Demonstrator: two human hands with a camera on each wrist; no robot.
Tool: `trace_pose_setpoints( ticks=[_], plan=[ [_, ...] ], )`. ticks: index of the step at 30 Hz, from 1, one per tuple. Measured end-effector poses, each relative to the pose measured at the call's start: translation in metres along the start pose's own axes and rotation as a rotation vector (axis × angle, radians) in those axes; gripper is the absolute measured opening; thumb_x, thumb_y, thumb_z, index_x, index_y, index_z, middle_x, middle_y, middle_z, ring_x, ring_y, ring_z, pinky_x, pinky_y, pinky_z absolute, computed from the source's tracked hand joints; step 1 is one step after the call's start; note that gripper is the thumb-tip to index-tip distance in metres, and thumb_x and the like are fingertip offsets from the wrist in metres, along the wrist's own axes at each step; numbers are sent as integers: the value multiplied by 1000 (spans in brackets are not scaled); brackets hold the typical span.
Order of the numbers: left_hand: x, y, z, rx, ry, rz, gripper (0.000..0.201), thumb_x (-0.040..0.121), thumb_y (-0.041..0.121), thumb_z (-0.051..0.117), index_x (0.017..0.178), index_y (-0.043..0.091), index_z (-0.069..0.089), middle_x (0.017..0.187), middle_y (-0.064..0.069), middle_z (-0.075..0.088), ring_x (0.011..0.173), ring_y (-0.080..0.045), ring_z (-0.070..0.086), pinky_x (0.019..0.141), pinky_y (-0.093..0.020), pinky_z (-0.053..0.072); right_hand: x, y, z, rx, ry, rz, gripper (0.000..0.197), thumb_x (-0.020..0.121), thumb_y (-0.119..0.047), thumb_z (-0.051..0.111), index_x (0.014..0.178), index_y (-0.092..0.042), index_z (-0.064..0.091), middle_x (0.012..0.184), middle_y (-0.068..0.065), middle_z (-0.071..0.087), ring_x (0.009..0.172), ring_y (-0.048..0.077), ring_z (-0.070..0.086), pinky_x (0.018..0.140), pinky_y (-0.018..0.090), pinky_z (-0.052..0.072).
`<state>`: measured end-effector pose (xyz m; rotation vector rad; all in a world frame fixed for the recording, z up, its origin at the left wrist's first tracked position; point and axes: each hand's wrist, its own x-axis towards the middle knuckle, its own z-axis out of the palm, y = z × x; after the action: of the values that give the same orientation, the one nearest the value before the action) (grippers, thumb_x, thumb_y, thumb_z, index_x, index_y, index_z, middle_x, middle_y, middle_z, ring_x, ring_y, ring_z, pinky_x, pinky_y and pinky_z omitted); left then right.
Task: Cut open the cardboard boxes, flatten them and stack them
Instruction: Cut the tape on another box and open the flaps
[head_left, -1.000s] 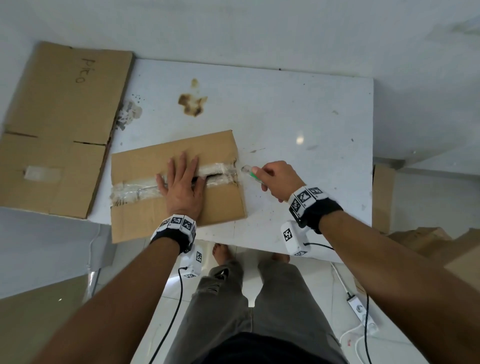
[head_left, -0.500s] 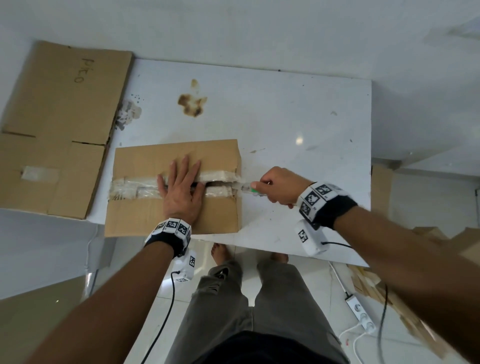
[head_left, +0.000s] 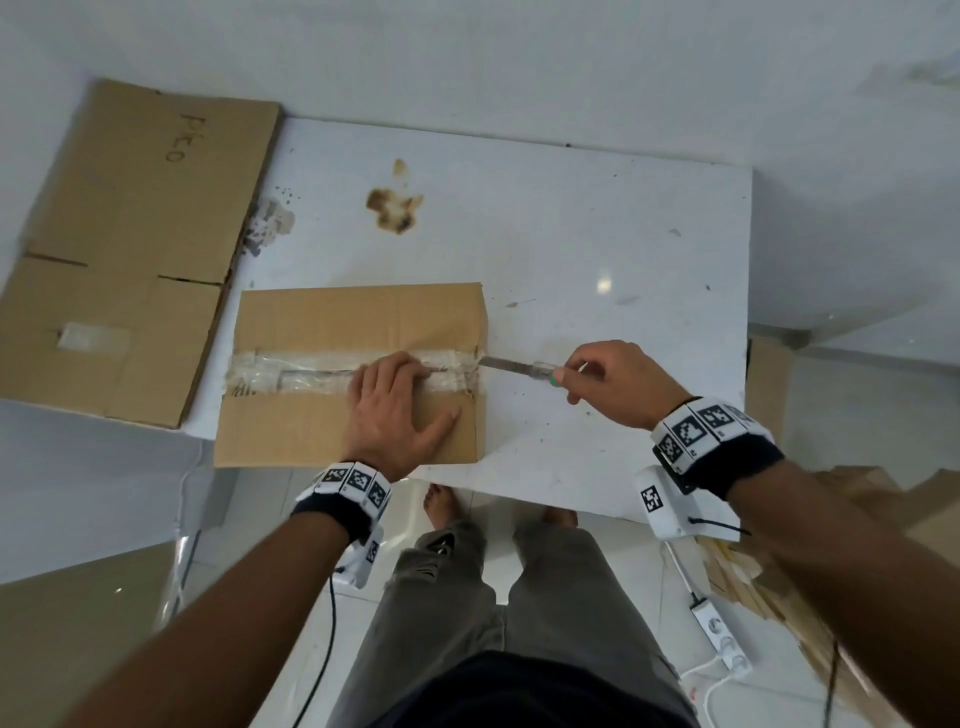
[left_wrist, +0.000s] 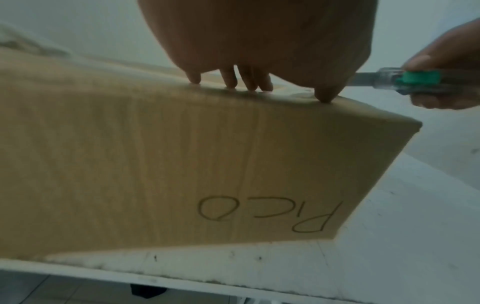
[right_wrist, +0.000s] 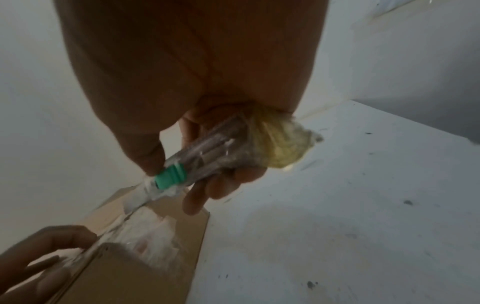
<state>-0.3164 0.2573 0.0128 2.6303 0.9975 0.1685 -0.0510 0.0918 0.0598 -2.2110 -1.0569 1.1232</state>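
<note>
A: In the head view, the left hand (head_left: 397, 410) is laid flat, fingers straight, on the brown cardboard box (head_left: 358, 322), which sits at the near left edge of the white table (head_left: 597, 218). The right hand (head_left: 615, 382) is closed round the clear-handled utility knife with the green slider (head_left: 519, 368).

B: What has changed?

A: Half a second ago the blade was buried in the clear-taped seam (head_left: 311, 370) at the box's right edge. It has now been drawn out to the right, only its tip at that edge. The top seam is judged cut through at that end.

B: And the stack?

A: A flattened brown cardboard sheet (head_left: 130, 249) is seen overhanging the table's far left corner.

B: The left wrist view?

A: The fingertips (left_wrist: 323, 94) are shown pressed on the box's top edge, and "Pico" is seen handwritten on its near side wall, hidden from the head view.

B: The right wrist view?

A: A yellowish wad of crumpled tape (right_wrist: 280, 142), unseen elsewhere, is shown held against the knife handle.
</note>
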Motion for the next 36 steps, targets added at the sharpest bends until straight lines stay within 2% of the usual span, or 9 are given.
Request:
trace_pose_setpoints(
  ticks=[3, 8, 14, 18, 22, 28, 31, 34, 36],
  plan=[
    [-1, 4, 14, 6, -16, -61, 67, 84, 77, 51, 125, 24, 57, 130, 3, 51, 127, -20, 45, 118, -53, 28, -5, 9, 2, -18, -14, -17, 18, 82, -47, 74, 87, -33, 64, 80, -10, 70, 72, 12, 65, 66, 31, 54],
    [24, 5, 11, 154, -95, -72, 64, 87, 74, 39, 111, 20, 64, 126, -4, 52, 121, -26, 46, 103, -51, 39, -12, 8, 8, -260, 47, -188, 23, 81, -42, 72, 98, -33, 60, 89, -11, 68, 79, 15, 61, 76, 33, 48],
    [24, 2, 1, 6, 47, -57, 47, 96, 55, 34, 90, 13, 54, 101, -6, 55, 98, -27, 49, 91, -47, 41, -13, 1, 20, -359, 130, -339, 23, 84, -43, 68, 101, -30, 59, 89, -10, 66, 82, 16, 55, 86, 37, 40],
    [24, 2, -1, -22, 78, -66, 43, 100, 49, 32, 88, 13, 53, 96, -6, 55, 94, -27, 49, 88, -46, 40, -12, 0, 19, -376, 148, -371, 23, 84, -43, 68, 101, -29, 59, 87, -12, 64, 82, 16, 54, 85, 38, 41],
    [23, 12, 3, -44, 87, -46, 41, 101, 47, 33, 87, 13, 52, 94, -5, 54, 92, -25, 47, 88, -45, 40, -4, -16, 41, -396, 149, -433, 22, 92, -44, 62, 105, -26, 60, 88, -9, 63, 82, 17, 54, 81, 37, 41],
    [29, 16, 8, -83, 163, -17, 41, 100, 44, 38, 89, 9, 58, 97, -9, 60, 95, -28, 52, 90, -43, 37, 4, -12, 57, -454, 358, -326, 26, 99, -44, 51, 110, -21, 56, 92, -1, 63, 80, 23, 56, 76, 40, 45],
    [41, 14, 6, -101, 194, -17, 44, 101, 45, 38, 90, 8, 59, 98, -9, 61, 97, -30, 54, 91, -44, 37, -13, 1, 60, -365, 467, -249, 24, 99, -42, 53, 111, -21, 54, 94, -1, 63, 81, 23, 57, 73, 40, 47],
    [50, 13, 6, -114, 176, -25, 51, 100, 54, 36, 94, 8, 57, 100, -9, 60, 99, -31, 53, 93, -44, 36, -27, 6, 58, -94, 431, -74, 27, 98, -50, 54, 111, -25, 51, 93, -7, 62, 79, 17, 59, 70, 34, 50],
    [57, 13, 3, -82, 122, -17, 63, 93, 70, 39, 100, 9, 55, 105, -8, 57, 103, -28, 50, 98, -44, 35, -28, 11, 53, 8, 353, 43, 31, 97, -54, 55, 109, -26, 52, 88, -7, 64, 74, 15, 61, 66, 33, 51]
  ],
)
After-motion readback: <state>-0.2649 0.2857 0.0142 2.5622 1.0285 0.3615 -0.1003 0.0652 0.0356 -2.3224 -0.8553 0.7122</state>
